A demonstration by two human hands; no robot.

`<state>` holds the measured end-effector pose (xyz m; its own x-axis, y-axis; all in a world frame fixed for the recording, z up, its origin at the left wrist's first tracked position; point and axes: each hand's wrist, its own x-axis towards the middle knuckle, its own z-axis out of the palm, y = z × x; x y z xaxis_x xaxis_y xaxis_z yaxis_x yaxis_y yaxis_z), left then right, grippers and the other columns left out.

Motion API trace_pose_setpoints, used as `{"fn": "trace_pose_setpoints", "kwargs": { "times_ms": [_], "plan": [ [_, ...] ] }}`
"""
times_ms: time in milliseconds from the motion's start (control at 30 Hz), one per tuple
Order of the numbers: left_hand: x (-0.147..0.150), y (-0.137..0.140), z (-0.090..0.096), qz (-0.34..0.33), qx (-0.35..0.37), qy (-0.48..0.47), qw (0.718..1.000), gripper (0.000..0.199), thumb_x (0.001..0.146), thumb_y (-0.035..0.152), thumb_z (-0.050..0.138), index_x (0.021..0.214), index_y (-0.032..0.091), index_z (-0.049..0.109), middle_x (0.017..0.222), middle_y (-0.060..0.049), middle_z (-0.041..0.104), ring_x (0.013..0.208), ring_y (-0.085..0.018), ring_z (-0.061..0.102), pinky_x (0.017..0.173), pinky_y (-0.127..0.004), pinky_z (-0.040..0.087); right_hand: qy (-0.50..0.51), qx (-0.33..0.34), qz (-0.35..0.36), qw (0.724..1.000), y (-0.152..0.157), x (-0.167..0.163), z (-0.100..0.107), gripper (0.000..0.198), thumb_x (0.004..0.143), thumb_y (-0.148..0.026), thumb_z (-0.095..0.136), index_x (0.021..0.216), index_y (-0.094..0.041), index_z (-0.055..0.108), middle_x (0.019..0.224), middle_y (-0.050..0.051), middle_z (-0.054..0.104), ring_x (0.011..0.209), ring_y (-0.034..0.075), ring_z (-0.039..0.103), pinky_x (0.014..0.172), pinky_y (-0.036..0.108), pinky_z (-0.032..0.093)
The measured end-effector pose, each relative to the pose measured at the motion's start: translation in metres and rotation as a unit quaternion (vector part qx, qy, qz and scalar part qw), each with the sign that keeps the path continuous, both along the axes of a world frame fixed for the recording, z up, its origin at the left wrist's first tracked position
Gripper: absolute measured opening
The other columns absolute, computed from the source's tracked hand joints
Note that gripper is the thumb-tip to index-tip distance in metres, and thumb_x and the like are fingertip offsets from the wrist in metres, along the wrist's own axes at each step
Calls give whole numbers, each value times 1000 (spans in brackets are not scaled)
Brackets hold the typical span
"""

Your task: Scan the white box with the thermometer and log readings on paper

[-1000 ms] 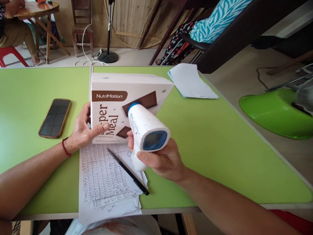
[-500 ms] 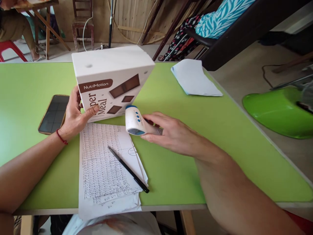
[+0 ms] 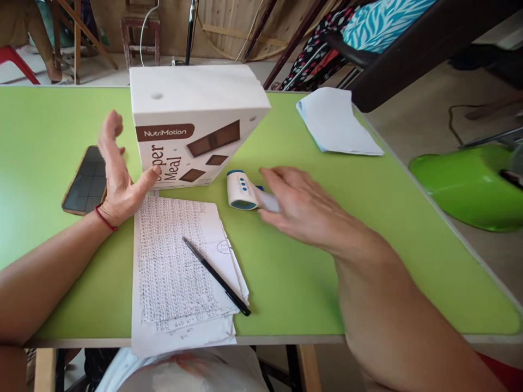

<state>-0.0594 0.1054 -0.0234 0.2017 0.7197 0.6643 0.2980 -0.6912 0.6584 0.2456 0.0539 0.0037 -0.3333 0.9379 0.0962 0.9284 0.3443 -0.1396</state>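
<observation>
"While our left hand (image 3: pixel 121 188) spreads its fingers beside the box (image 3: pixel 196 90), where's our thermometer (image 3: pixel 242 190)?"

"Right of the box's base; our right hand (image 3: pixel 306 209) flanks the handle (image 3: pixel 268 202), whether gripping we can't tell."

Shared indoor room — exact kind unclear, green table (image 3: pixel 294 283), wooden chair (image 3: pixel 141 23), wooden panels (image 3: pixel 229 16), people (image 3: pixel 386 24) seated nearby
</observation>
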Motion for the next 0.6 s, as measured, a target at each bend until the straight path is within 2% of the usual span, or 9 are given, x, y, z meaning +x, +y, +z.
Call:
{"fn": "trace_pose_setpoints", "kwargs": {
  "times_ms": [67,100,133,200,233,300,367,500,600],
  "plan": [
    [5,-11,5,126,83,3,989,68,83,63,61,132,27,30,133,-7,32,131,-37,27,106,-59,29,66,83,31,994,-15,-14,4,25,79,-17,56,105,-16,57,98,14,62,92,28,60,74,40,51],
    [9,-17,8,159,120,15,980,59,84,57,63,126,26,36,124,-7,37,124,-34,34,103,-57,34,106,91,70,988,-24,-23,6,15,83,-18,53,98,-17,56,90,11,63,82,23,61,68,35,50],
    [13,-24,10,158,159,37,974,50,84,50,65,120,25,41,115,-7,41,117,-31,40,98,-53,39,142,69,125,979,-34,-32,7,6,86,-22,53,90,-18,55,77,6,62,69,18,59,59,31,48],
    [20,-34,14,103,197,71,972,35,84,34,65,111,24,45,98,-5,47,96,-24,50,83,-44,47,152,-13,214,965,-51,-51,6,17,85,-33,60,80,-19,52,63,0,58,50,11,50,46,26,39],
    [23,-38,15,54,191,91,976,28,85,27,63,108,23,47,89,-4,48,83,-20,52,73,-38,50,133,-35,235,962,-57,-58,4,16,84,-31,61,78,-19,52,61,0,57,47,11,48,45,27,36],
    [26,-42,15,-23,157,143,977,14,89,19,57,100,21,49,74,0,51,62,-14,51,55,-29,46,111,-48,246,962,-61,-66,-1,4,84,-18,56,80,-19,54,62,0,59,48,11,47,46,28,33],
    [25,-41,13,-51,115,218,968,3,91,19,55,93,18,53,68,1,55,53,-11,50,47,-25,39,136,-38,240,960,-55,-64,-4,13,83,-10,49,87,-19,57,68,1,62,51,12,49,48,28,35],
    [24,-37,7,-66,37,378,923,24,88,35,66,97,14,61,76,-2,66,58,-15,60,48,-25,38,297,-31,217,929,-29,-42,-5,25,85,-10,43,101,-22,58,76,1,61,60,12,54,55,27,45],
    [27,-39,10,-63,-12,460,886,32,84,38,71,104,15,63,85,-4,70,67,-19,66,49,-25,38,406,-83,175,893,-18,-33,-8,33,83,-13,48,114,-25,53,89,3,59,80,15,59,71,31,51]
  ]
}}
